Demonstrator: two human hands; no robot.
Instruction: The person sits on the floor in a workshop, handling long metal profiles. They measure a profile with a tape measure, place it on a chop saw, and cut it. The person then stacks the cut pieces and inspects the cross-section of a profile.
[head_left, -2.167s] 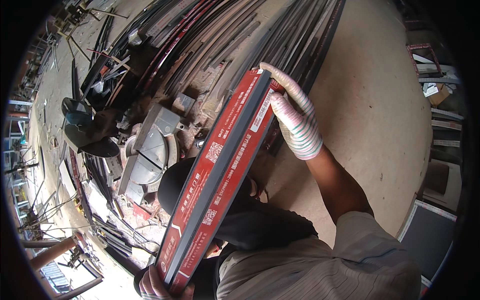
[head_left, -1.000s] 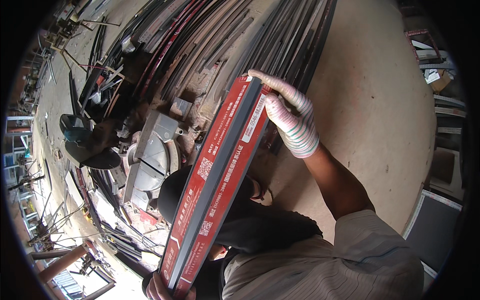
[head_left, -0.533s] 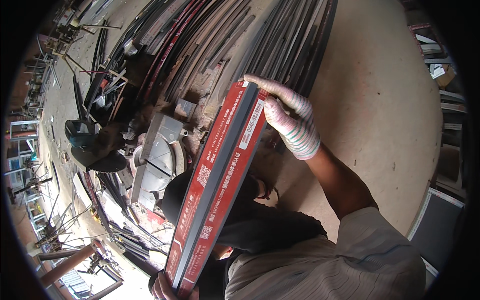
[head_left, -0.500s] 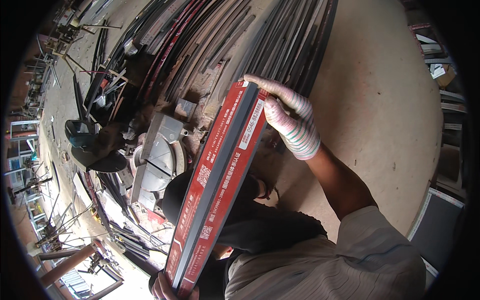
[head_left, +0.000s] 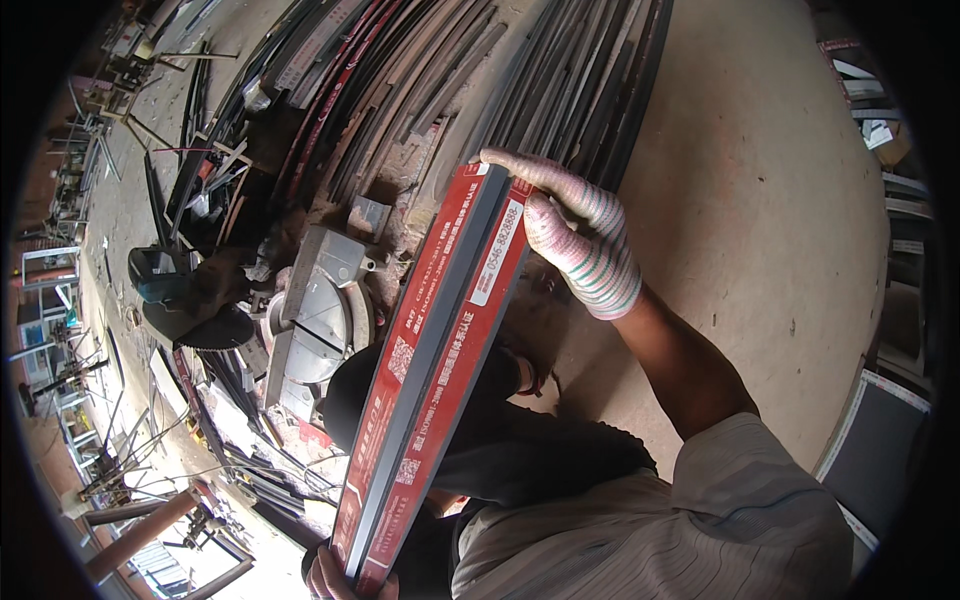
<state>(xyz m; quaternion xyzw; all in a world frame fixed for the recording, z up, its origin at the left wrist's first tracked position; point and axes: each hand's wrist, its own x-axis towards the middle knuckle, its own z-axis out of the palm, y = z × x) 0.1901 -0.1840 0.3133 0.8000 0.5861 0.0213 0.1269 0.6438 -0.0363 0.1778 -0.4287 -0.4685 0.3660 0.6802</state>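
A long window-frame profile [head_left: 428,370], grey along its middle with red printed film on both sides, slants across in front of me. My right hand [head_left: 585,235], in a white knitted glove with pink and green stripes, grips its far end, fingers over the end edge and thumb on the near side. Low at the lower edge, my left hand [head_left: 335,578] is closed round the near end; only some fingers show. Behind the profile, to the left, stands a cut-off saw with a round metal table [head_left: 318,330] and a toothed blade [head_left: 215,328].
Several long dark and grey profiles [head_left: 575,90] lie in a bundle on the floor beyond my hands. Offcuts and scraps [head_left: 225,395] litter the ground around the saw. A framed dark panel [head_left: 875,450] stands at the right, and a reddish-brown bar [head_left: 145,535] at the lower left.
The far end of the profile has shifted slightly left, and the profile has turned a little. Both hands keep their hold.
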